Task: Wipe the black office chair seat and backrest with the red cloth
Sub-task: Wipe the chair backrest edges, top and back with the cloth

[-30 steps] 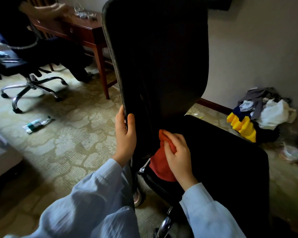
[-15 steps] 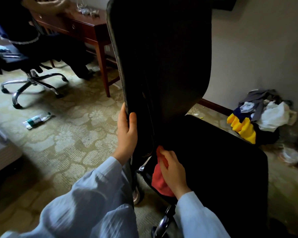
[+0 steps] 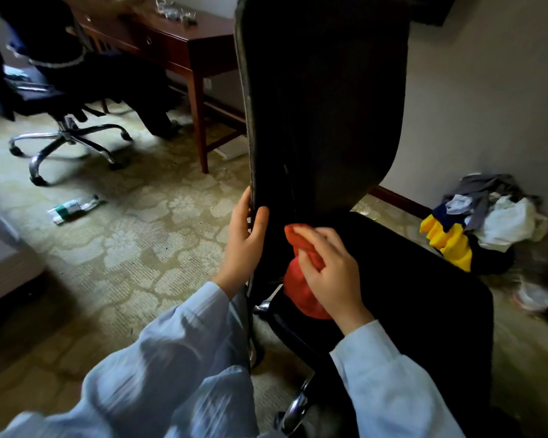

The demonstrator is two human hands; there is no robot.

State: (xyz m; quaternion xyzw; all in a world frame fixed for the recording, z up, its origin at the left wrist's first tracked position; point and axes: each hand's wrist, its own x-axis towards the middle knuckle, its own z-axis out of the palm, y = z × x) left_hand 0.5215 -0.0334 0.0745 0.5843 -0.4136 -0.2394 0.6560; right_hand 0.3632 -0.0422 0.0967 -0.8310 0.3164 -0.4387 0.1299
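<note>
Grip, right hand [image 3: 332,273]: fingers curled over the bunched red cloth [image 3: 306,298], clasping it at the foot of the backrest [image 3: 323,105]. Dark upholstery hides whether the cloth presses on the surface.

Grip, left hand [image 3: 246,238]: thumb and fingers wrapped round the near edge of the backrest, low down, steadying it upright.

Item, red cloth: crumpled, partly under the right palm, at the bottom of the backrest where it meets the seat [image 3: 418,295].

Item, seat: black, extending right of the backrest's foot; no cloth on its main area.

Surroundings: wooden desk [image 3: 187,45] behind and left of the backrest; second office chair [image 3: 67,143] well left of it; bottle [image 3: 73,207] on the carpet [image 3: 133,248] to the left; heap of clothing [image 3: 487,222] against the wall to the right.

Step in hand, by judgement: wiping the lowest strip of the backrest, at the join.

Next move, by judgement: either a firm upward stroke along the backrest with the left hand bracing, or spreading the cloth flatter and carrying it out across the seat, which looks not yet covered.
</note>
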